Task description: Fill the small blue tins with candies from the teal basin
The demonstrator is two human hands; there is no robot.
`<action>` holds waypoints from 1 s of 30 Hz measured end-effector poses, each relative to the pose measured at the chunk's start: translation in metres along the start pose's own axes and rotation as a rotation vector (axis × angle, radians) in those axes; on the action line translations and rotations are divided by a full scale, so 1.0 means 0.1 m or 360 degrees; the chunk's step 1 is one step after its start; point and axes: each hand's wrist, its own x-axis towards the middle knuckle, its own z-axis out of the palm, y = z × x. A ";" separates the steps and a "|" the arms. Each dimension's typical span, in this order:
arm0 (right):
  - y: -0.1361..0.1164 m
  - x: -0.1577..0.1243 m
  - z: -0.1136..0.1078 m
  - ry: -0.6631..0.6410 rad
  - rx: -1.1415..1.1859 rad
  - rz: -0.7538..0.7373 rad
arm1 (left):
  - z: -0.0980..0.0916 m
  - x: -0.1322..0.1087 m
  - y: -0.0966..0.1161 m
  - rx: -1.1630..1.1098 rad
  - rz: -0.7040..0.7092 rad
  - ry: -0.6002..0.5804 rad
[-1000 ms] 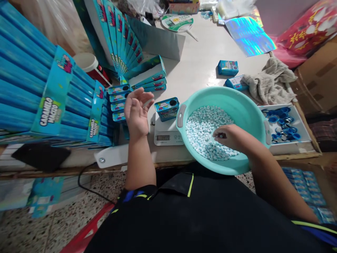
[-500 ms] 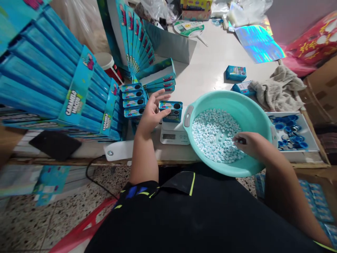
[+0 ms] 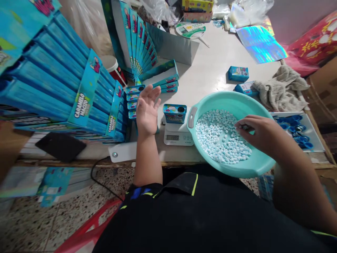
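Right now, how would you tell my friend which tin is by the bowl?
Find the big mint-green basin of tiny pale-blue candies on the white table. Just left of it is a small white digital scale. The blue tin on that scale is the one: the other tins sit in a row behind the left hand.

A smooth, faintly glossy mint-green plastic basin [image 3: 252,171] holds matt, chalky pale-blue round candies [image 3: 221,137]. A glossy blue printed metal tin [image 3: 174,113] sits on a smooth white plastic digital scale [image 3: 178,139]. Nearby lie a mirror-shiny holographic foil sheet [image 3: 260,44], a rumpled soft grey cloth [image 3: 279,94] and a matt brown cardboard box [image 3: 323,84].
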 end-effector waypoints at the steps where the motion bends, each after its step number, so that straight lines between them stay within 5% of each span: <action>1: -0.06 0.04 -0.04 -0.0006 0.0008 -0.0035 | 0.02 -0.01 0.03 -0.0001 0.0003 0.0023; 11: -0.70 0.59 -0.40 0.0060 0.0061 -0.0344 | 0.02 -0.04 0.06 -0.0181 0.0063 0.0417; 21: -1.03 1.48 0.09 -0.0268 -0.0010 -0.0603 | 0.01 -0.01 0.05 -0.0393 0.0057 0.0619; 30: -1.16 1.70 0.18 -0.0501 -0.0370 -0.0754 | -0.03 0.01 0.00 -0.0293 0.0040 0.0674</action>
